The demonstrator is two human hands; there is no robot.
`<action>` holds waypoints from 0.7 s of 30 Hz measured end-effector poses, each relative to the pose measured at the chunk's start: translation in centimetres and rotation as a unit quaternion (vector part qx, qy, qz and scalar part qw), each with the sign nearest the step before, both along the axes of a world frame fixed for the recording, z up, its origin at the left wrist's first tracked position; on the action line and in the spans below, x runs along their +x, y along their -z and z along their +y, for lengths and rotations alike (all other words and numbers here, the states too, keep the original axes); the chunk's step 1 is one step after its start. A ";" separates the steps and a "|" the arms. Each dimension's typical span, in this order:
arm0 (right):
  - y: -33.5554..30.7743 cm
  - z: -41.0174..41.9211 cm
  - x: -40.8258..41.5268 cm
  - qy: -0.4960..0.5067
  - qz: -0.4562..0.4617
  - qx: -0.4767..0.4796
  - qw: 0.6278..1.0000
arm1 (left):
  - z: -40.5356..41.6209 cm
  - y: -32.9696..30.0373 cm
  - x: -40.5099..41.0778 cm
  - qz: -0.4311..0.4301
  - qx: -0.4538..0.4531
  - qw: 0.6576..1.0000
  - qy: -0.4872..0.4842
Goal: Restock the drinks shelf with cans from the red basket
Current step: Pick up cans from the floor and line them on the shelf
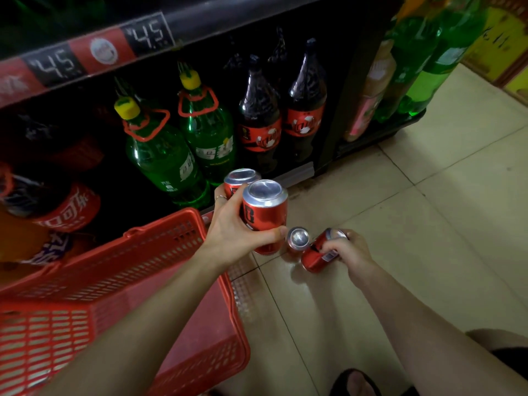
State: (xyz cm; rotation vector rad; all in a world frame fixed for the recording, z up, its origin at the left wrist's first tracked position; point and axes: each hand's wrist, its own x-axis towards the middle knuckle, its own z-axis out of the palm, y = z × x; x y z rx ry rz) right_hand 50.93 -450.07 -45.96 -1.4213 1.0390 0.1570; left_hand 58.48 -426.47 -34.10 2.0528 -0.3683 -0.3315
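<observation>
My left hand [237,230] grips two upright red cans, the near can [265,212] and a second can [240,180] behind it, held above the floor just right of the red basket [120,270]. My right hand [348,250] grips a tilted red can [317,255] low over the tiles. One more red can [297,241] stands on the floor between my hands. The basket's inside shows no cans. The drinks shelf [294,174] lies right behind, dark and low.
On the bottom shelf stand two green bottles [165,155] with yellow caps and dark cola bottles [260,124]. More green bottles [428,67] fill the neighbouring rack at right. Price strips read 4.5 above. Beige floor tiles [428,224] spread right; my foot [357,381] is at the bottom.
</observation>
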 end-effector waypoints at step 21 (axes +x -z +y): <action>-72.5 11.7 5.7 -0.254 -0.313 -0.014 0.915 | 10.4 -62.7 -3.9 -0.089 -0.122 0.980 -0.132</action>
